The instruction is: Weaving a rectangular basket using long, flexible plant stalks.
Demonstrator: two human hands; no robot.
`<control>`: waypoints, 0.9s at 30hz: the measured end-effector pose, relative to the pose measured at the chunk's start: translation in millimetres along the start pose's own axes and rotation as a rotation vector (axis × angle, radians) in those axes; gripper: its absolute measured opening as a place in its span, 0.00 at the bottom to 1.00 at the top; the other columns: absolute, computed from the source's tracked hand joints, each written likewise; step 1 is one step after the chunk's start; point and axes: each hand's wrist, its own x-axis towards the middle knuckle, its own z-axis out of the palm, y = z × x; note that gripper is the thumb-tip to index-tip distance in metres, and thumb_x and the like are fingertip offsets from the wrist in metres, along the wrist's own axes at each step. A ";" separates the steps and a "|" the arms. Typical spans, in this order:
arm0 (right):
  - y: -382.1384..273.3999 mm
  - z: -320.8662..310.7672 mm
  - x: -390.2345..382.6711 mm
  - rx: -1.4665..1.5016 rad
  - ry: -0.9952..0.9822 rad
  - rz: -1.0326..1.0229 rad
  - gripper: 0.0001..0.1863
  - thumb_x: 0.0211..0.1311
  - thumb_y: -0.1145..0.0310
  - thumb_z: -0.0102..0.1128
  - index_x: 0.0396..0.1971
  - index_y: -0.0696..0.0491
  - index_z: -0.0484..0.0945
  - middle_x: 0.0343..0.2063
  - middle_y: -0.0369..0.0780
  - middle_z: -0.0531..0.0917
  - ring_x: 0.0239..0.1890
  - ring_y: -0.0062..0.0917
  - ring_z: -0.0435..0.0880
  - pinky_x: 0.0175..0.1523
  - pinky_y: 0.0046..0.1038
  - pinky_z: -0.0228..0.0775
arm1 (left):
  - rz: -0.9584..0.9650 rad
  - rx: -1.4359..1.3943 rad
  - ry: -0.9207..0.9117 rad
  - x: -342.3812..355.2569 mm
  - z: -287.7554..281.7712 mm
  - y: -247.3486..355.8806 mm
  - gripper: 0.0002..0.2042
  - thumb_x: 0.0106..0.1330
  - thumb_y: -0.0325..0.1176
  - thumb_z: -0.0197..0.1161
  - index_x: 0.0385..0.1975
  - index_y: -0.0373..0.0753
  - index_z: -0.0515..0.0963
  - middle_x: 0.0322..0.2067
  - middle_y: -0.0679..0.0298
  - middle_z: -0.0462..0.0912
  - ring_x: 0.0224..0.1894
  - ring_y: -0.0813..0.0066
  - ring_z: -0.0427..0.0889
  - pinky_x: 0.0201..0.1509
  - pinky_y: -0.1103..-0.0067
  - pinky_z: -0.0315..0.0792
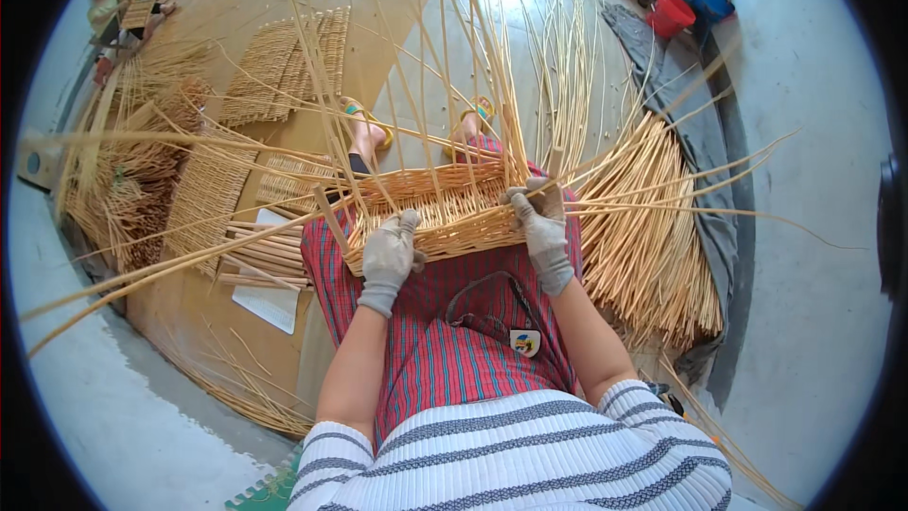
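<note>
A partly woven willow basket (440,227) with long upright rods rests across my lap on a red checked cloth (445,341). My left hand (388,260), in a grey knit glove, grips the near side of the basket toward its left end, thumb on top. My right hand (539,232), gloved alike, holds the near right corner, fingers curled over the rim by a short stick (556,159). Another stick (331,218) stands at the left corner. Loose canes stick out from both ends. The underside of the basket is hidden.
Woven mats (284,66) and thick sticks (265,255) lie to the left, near cane piles (142,189). More canes (653,255) lie right on a dark tarp (709,218). A red bucket (669,17) stands at the back right. A co-worker (106,14) sits at the far left.
</note>
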 end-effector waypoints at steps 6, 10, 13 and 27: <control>-41.5 51.9 17.7 -0.025 -0.261 -0.247 0.21 0.64 0.86 0.53 0.54 0.52 0.68 0.50 0.42 0.81 0.47 0.23 0.83 0.51 0.28 0.78 | 0.198 0.095 -0.052 -4.1 -3.9 -17.9 0.14 0.70 0.43 0.62 0.38 0.35 0.80 0.17 0.66 0.78 0.21 0.79 0.81 0.24 0.79 0.73; -66.3 143.1 48.4 -0.935 -0.403 -0.831 0.40 0.61 0.83 0.52 0.72 0.41 0.55 0.52 0.48 0.79 0.45 0.32 0.85 0.47 0.30 0.77 | 0.235 0.207 0.103 -3.7 6.1 -16.1 0.17 0.69 0.46 0.61 0.32 0.36 0.81 0.16 0.63 0.80 0.18 0.78 0.80 0.25 0.77 0.72; -58.1 131.5 48.6 -0.568 -0.452 -0.556 0.36 0.64 0.78 0.51 0.72 0.41 0.55 0.46 0.47 0.81 0.42 0.31 0.85 0.45 0.31 0.78 | 0.111 0.153 0.129 -7.7 4.4 -10.8 0.16 0.70 0.45 0.61 0.31 0.37 0.81 0.15 0.65 0.79 0.16 0.79 0.79 0.23 0.78 0.71; -67.7 23.3 -3.9 -0.165 -0.032 -0.106 0.10 0.75 0.73 0.46 0.53 0.52 0.66 0.36 0.42 0.84 0.29 0.19 0.81 0.31 0.19 0.71 | 0.332 0.120 0.334 -5.4 15.7 51.9 0.21 0.58 0.44 0.73 0.41 0.36 0.76 0.22 0.64 0.79 0.26 0.73 0.78 0.33 0.75 0.73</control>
